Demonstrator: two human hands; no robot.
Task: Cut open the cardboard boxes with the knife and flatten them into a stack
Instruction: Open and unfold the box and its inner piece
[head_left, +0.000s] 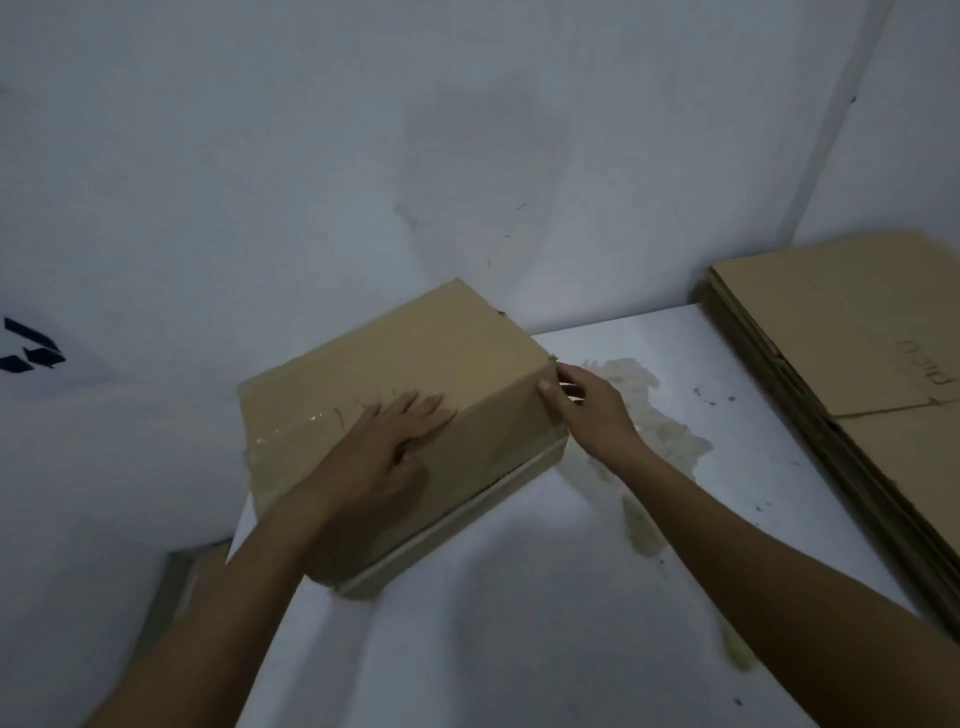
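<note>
Here one box (415, 338), left fingers (428, 408) flat atop, right fingers (551, 397) seemingly gripping (one stack (831, 317))

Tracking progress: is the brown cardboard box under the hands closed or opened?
Closed: the brown cardboard box stands unflattened, its top face flat and unbroken under the left hand.

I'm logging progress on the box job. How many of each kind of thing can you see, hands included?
cardboard box, not flattened: 1
stack of flattened cardboard: 1
hands: 2, left hand and right hand
Total: 4
</note>
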